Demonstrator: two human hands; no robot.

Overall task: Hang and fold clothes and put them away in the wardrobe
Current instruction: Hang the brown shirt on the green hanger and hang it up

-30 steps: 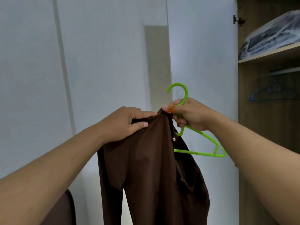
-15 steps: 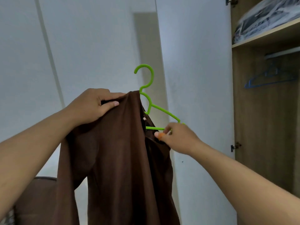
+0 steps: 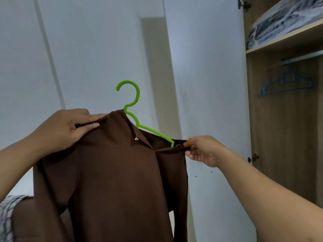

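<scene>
- In the head view, the person holds a brown shirt up in front of white wardrobe doors, with a green hanger inside its neck.
- The left hand has its grip closed on the left shoulder of the shirt, thumb under and fingers on top.
- The right hand pinches the right shoulder cloth at the end of the hanger arm.
- The green hook stands free above the collar.
- At right, the open wardrobe shows a blue hanger on the rail and plastic-wrapped items on the shelf above.
</scene>
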